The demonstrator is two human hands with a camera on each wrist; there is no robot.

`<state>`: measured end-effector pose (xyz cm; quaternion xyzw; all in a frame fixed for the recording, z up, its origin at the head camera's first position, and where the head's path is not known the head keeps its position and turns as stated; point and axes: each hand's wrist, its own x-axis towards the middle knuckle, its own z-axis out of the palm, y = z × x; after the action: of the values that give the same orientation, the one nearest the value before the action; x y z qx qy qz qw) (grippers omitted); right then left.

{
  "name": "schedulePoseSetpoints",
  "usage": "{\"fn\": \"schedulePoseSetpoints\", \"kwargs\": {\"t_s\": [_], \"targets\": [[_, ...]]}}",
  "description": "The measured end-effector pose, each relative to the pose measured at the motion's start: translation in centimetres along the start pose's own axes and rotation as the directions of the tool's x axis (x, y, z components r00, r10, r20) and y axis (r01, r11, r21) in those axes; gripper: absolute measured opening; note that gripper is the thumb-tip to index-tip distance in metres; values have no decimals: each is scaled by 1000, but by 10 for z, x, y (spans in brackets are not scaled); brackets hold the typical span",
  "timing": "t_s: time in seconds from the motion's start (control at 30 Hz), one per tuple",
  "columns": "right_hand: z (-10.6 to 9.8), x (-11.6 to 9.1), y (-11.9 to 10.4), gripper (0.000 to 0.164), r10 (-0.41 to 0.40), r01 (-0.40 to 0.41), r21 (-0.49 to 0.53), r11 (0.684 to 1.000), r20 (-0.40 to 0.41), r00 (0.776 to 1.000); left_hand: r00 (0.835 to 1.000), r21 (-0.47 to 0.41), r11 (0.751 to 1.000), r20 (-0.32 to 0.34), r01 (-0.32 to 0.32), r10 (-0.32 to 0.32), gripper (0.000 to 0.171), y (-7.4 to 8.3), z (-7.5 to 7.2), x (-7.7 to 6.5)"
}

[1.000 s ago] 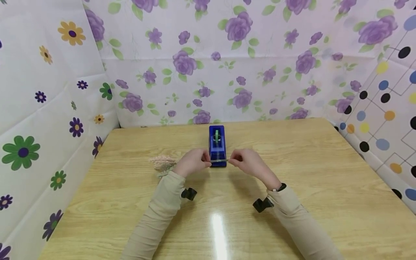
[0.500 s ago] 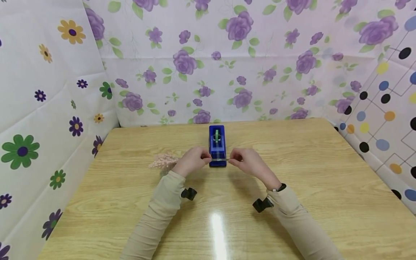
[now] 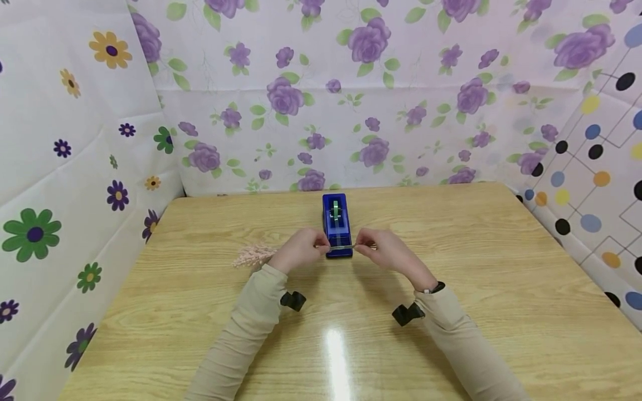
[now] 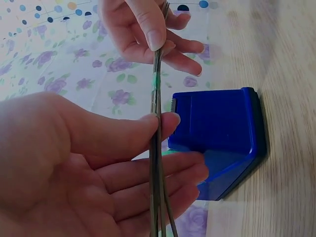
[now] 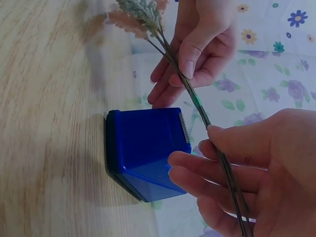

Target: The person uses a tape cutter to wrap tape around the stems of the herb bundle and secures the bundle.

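A bundle of thin flower stems (image 4: 155,133) is stretched between both hands. My left hand (image 3: 300,249) pinches it with thumb and index finger on the flower side. Further along, my right hand (image 3: 385,252) pinches the lower stems the same way, other fingers loosely bent. A shiny green patch, apparently tape, (image 4: 156,80) wraps the stems between the hands. Pink and pale green flower heads (image 5: 140,17) stick out past the left hand in the right wrist view. The blue tape dispenser (image 3: 338,228) stands just beyond the stems, its serrated cutter (image 5: 184,127) facing them.
The wooden table (image 3: 451,234) spreads out around the hands. A roll with a green core (image 3: 335,209) sits in the dispenser. Patterned cloth (image 3: 321,128) hangs behind and on both sides. Black wrist mounts (image 3: 293,301) stick out under the forearms.
The bundle has turned about its length: green heads seen earlier in the head view now give way to pink ones. Both hands and the dispenser's front end have shifted slightly right.
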<state>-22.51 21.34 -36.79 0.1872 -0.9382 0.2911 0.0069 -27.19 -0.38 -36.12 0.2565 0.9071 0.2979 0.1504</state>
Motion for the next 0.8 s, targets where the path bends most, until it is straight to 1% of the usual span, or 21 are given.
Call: {"fn": "schedulePoseSetpoints", "kwargs": {"t_s": [0.1,0.27,0.37,0.53,0.67,0.8], "targets": [[-2,0,0,9,8,-9,30,1000,26,1000,1000,3,1000,1,0,0,14,1,0,0],[-2,2,1,18,25,-32,68,997,97,995,999,-50,998,25,43,-41,15,1,-1,-2],[-2,2,3,23,25,-32,64,997,111,994,998,-81,995,28,59,-57,15,2,0,-4],[-2,3,5,27,38,-45,59,997,103,994,998,-89,995,-19,55,-57,14,4,3,-5],[-3,3,4,23,77,-80,42,996,71,995,997,-91,995,-52,49,-54,12,4,4,-2],[-3,3,2,18,93,-95,41,995,34,995,996,-97,994,-63,56,-63,9,3,5,-1]]}}
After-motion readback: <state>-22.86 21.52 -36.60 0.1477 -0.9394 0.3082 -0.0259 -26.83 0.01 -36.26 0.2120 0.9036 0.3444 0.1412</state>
